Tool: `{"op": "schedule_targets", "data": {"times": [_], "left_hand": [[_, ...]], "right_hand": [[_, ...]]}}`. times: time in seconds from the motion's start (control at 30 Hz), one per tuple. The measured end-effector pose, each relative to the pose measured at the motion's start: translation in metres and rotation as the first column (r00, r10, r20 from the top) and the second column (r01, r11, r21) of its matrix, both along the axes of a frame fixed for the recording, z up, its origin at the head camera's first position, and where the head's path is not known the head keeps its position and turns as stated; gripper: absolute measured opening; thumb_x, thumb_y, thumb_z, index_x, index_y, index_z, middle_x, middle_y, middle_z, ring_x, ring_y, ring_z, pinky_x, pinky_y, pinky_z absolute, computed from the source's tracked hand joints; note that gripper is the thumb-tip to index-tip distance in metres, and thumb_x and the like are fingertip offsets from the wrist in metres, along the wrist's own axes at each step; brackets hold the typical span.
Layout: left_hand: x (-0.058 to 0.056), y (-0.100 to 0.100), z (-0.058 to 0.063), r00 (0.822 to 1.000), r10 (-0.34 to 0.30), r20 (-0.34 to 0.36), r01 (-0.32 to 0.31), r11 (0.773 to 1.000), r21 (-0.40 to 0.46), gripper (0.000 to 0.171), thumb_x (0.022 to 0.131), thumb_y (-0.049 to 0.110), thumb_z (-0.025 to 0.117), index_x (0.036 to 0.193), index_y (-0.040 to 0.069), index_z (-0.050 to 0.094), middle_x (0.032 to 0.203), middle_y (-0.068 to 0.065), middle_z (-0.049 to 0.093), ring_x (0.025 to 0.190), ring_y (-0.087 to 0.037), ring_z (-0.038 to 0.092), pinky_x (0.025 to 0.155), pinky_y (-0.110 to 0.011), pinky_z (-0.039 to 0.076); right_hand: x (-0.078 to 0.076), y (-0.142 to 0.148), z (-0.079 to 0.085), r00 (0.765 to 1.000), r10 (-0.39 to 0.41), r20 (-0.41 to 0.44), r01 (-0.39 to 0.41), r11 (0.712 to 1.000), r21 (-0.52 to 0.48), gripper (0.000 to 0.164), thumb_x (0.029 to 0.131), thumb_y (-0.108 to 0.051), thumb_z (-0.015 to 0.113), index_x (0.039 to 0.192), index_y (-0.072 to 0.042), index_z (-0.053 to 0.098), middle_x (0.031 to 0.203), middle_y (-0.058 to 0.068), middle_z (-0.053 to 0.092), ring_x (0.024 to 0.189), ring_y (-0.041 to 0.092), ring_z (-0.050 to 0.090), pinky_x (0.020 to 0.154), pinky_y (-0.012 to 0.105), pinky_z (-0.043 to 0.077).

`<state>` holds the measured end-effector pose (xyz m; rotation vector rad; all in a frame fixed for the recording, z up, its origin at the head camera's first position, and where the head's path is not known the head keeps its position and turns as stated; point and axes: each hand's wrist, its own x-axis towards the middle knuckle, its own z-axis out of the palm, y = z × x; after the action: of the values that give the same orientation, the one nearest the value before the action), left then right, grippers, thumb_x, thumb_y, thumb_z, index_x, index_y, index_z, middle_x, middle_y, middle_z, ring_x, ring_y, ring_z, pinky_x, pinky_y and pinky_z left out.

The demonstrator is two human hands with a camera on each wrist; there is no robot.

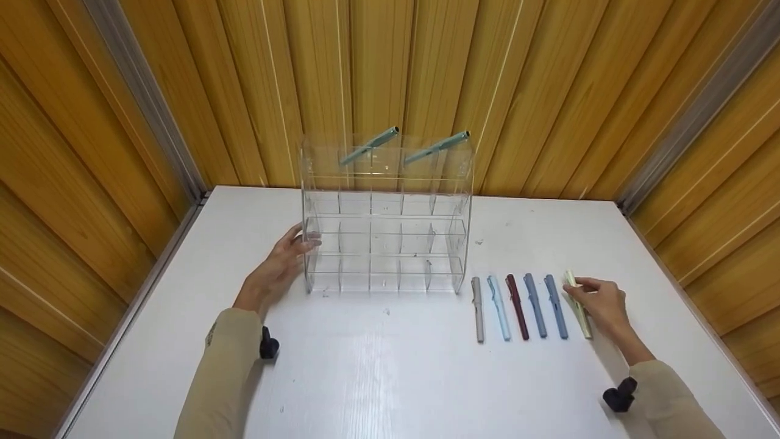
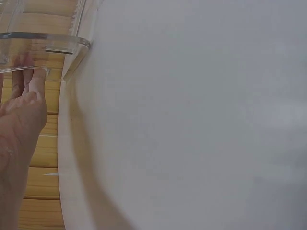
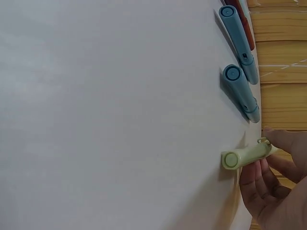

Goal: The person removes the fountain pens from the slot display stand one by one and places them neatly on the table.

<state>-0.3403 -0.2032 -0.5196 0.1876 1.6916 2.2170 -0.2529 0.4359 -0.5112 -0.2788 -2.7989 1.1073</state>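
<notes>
A clear acrylic pen rack [image 1: 385, 244] with several tiers of compartments stands upright at the back of the white table. My left hand [image 1: 281, 259] holds it by its left side; in the left wrist view, the fingers [image 2: 36, 84] lie along the clear panel's edge. At the right, my right hand [image 1: 600, 302] pinches a pale green pen [image 1: 583, 323] near its upper end, thumb on one side and fingers on the other. The right wrist view shows the round end of this green pen [image 3: 232, 160] toward the camera, close over the table.
Left of the green pen lie two blue pens [image 1: 556, 308] [image 1: 536, 306], a dark red pen [image 1: 517, 308], a light blue pen [image 1: 499, 309] and a grey pen [image 1: 478, 311]. Two teal pens [image 1: 372, 145] [image 1: 439, 146] lean in the rack's top tier. Wood-patterned walls [image 1: 244, 91] enclose the table.
</notes>
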Motion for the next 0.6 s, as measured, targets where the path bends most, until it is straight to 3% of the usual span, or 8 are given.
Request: {"op": "schedule_targets", "data": {"times": [0.2,0.4,0.6], "left_hand": [[-0.0002,-0.0008,-0.0001,1.0,0.003,0.009,-0.003,1.0,-0.012,0.081,0.103,0.022,0.059,0.166,0.024,0.008,0.166,-0.01,0.029,0.158,-0.029,0.017,0.129,-0.059,-0.002],[-0.0019,-0.0008,-0.0021,1.0,-0.006,-0.01,0.006,1.0,-0.003,0.081,0.103,0.023,0.059,0.165,0.025,0.008,0.167,-0.01,0.026,0.159,-0.029,0.014,0.128,-0.06,-0.003],[-0.0017,0.0002,-0.0014,1.0,0.005,0.002,-0.005,1.0,-0.009,0.08,0.101,0.023,0.061,0.165,0.026,0.012,0.165,-0.009,0.03,0.158,-0.028,0.017,0.128,-0.06,-0.003]], "right_hand": [[-0.0015,-0.0005,-0.0043,1.0,0.001,-0.02,0.001,0.996,0.091,0.046,0.097,-0.022,0.07,0.129,0.009,0.064,0.103,0.027,0.071,0.078,0.018,0.054,0.058,0.02,0.039],[-0.0023,-0.0004,-0.0083,0.998,0.011,-0.065,0.001,0.983,0.186,0.045,0.094,-0.019,0.074,0.123,0.014,0.065,0.1,0.031,0.071,0.076,0.023,0.058,0.056,0.021,0.038],[-0.0029,-0.001,-0.0086,0.997,0.004,-0.073,0.013,0.976,0.219,0.046,0.093,-0.02,0.073,0.123,0.015,0.065,0.097,0.029,0.07,0.073,0.023,0.056,0.053,0.022,0.037]]}}
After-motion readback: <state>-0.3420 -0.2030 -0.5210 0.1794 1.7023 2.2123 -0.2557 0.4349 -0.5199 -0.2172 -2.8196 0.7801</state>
